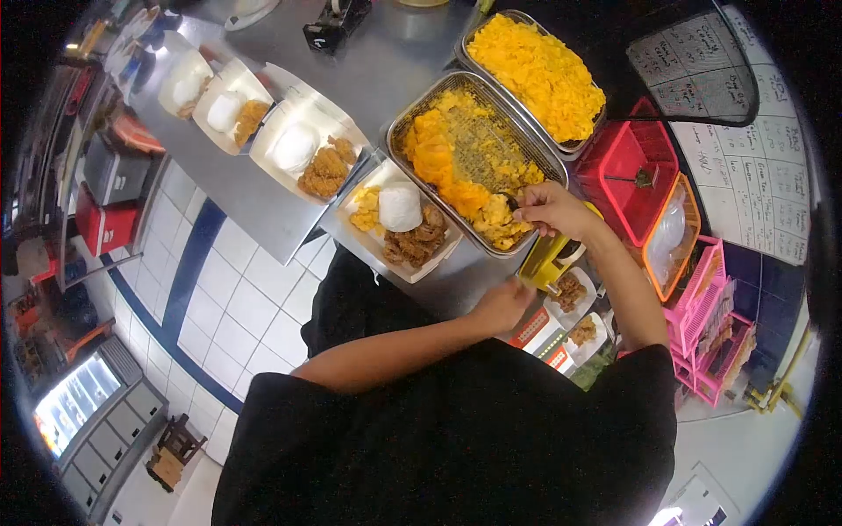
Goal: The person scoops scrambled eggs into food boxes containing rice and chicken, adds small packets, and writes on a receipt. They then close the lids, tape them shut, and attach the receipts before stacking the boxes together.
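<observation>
My right hand [545,210] is shut on a spoon [509,200] whose tip sits in the yellow egg at the near end of a metal tray [478,158]. The tray is partly scraped bare in the middle. My left hand [502,305] rests with curled fingers on the steel counter edge [456,285], holding nothing I can see. Just left of the tray stands an open paper box [399,219] with a white rice mound, brown fried chicken and a little egg.
Several more boxes with rice and chicken, such as one [303,149], line the counter to the left. A second, full egg tray [539,70] lies behind the first. A red basket [631,167], pink rack [710,324] and whiteboard [745,175] stand right. Tiled floor lies below left.
</observation>
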`<state>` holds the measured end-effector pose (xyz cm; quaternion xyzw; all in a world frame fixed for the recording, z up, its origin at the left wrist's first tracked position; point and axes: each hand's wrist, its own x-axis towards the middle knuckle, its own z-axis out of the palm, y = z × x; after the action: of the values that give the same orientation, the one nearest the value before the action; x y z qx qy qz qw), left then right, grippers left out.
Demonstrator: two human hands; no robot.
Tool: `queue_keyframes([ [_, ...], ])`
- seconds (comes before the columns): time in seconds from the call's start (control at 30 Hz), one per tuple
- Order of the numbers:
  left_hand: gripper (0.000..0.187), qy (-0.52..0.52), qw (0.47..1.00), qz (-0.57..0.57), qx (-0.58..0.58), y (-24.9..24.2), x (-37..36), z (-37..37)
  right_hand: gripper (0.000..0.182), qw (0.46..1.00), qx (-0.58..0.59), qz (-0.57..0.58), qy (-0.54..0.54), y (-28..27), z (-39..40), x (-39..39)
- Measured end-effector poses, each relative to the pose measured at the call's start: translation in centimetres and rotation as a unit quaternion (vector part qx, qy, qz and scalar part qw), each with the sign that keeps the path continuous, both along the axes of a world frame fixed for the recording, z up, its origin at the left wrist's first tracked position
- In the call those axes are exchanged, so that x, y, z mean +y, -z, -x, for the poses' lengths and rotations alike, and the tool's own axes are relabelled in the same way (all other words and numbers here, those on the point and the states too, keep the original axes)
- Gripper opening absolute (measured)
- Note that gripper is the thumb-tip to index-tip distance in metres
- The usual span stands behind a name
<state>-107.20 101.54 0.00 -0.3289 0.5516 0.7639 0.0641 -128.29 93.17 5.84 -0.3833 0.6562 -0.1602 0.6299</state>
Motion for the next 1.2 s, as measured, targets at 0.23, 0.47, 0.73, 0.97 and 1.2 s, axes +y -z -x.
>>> queue_keyframes([
  [0.23, 0.036, 0.296, 0.942, 0.144, 0.071, -12.8, -16.8, -18.9, 0.023, 0.954, -0.063, 0.027, 0.291, -2.1, -1.9, 1.8],
  [0.47, 0.016, 0.341, 0.561, 0.741, -0.138, -7.8, -38.8, -26.5, 0.017, 0.851, -0.082, 0.188, 0.483, -6.6, -4.7, 5.2],
  [0.73, 0.027, 0.552, 0.457, 0.695, -0.060, -5.4, -44.0, -23.8, 0.026, 0.781, -0.112, 0.195, 0.583, -9.3, -22.1, 7.1],
  [0.97, 0.042, 0.383, 0.567, 0.727, 0.053, -4.7, -45.3, -25.8, 0.027, 0.744, -0.158, 0.159, 0.630, -3.9, -38.6, -7.2],
  [1.2, 0.034, 0.016, 0.837, 0.538, 0.100, -8.8, -44.1, -33.6, 0.013, 0.787, 0.504, 0.338, 0.112, 3.1, -42.0, -18.3],
])
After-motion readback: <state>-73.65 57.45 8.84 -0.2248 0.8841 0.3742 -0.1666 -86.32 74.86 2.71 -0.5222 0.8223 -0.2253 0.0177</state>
